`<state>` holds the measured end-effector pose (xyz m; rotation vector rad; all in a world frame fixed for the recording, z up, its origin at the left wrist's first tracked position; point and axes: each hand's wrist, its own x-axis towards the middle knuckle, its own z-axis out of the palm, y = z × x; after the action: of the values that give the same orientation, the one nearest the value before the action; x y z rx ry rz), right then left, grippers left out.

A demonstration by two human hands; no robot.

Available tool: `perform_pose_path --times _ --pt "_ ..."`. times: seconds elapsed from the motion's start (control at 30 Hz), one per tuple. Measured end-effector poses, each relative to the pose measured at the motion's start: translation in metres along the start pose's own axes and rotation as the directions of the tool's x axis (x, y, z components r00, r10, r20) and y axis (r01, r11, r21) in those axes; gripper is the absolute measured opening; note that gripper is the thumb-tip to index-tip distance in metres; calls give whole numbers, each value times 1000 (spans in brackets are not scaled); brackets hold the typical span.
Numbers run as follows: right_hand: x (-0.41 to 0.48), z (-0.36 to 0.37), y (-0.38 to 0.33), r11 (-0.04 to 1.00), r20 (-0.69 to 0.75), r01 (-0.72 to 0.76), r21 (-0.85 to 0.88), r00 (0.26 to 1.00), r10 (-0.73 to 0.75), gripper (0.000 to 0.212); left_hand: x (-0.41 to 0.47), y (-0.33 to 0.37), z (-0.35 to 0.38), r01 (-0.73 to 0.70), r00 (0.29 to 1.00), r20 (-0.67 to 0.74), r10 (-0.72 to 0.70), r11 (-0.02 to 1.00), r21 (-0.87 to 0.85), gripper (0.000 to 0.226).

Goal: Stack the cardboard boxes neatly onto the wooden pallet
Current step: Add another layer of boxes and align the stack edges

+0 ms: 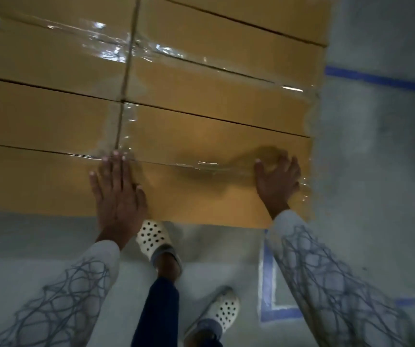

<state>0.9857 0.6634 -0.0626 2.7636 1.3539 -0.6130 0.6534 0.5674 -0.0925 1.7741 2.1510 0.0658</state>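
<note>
Several brown cardboard boxes sealed with clear tape lie side by side in a flat layer that fills the upper view. The nearest right box (201,194) is under both hands. My left hand (117,194) lies flat and open on its left end, at the seam with the neighbouring left box (34,181). My right hand (277,180) rests with spread fingers on the box's right end, near its corner. The boxes hide the wooden pallet.
Grey floor lies below and to the right of the boxes, marked with blue tape lines (266,284). My feet in white perforated clogs (152,237) stand close to the front edge of the boxes.
</note>
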Motion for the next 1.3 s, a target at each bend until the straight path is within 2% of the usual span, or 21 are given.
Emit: perform_pose_path --times 0.1,0.23,0.33,0.5,0.6,0.73,0.8,0.93,1.03,1.13,1.3 --pt "12 -2 9 1000 9 -11 7 1000 11 86 7 47 9 -147 988 43 148 989 -13 79" --pt "21 -9 27 989 25 -115 92 993 113 95 12 107 22 -385 916 112 384 923 -18 82" --pt "29 -19 39 970 112 -175 168 981 158 109 13 125 34 -394 908 183 378 917 59 86" --pt "43 -30 45 980 201 -148 130 972 120 111 11 127 34 -407 899 229 372 904 128 91" --pt "46 -27 42 973 217 -200 112 961 172 119 19 119 23 -310 934 218 281 944 112 93" --pt "46 -24 40 969 217 -214 122 959 184 122 45 80 0 64 992 109 -71 996 68 96" --pt "45 -24 38 966 205 -226 123 958 198 121 54 62 -11 155 986 57 -157 987 39 98" --pt "42 -27 36 970 193 -207 127 964 181 119 60 53 -20 148 989 -12 -147 989 30 90" --pt "43 -26 36 969 176 -208 130 967 184 121 66 57 -22 207 975 -67 -210 977 -55 85" --pt "44 -27 35 970 182 -214 116 964 191 122 69 64 -25 263 961 -66 -270 960 -101 84" --pt "42 -29 34 971 174 -214 111 966 193 120 69 66 -24 283 956 -56 -290 953 -106 89"
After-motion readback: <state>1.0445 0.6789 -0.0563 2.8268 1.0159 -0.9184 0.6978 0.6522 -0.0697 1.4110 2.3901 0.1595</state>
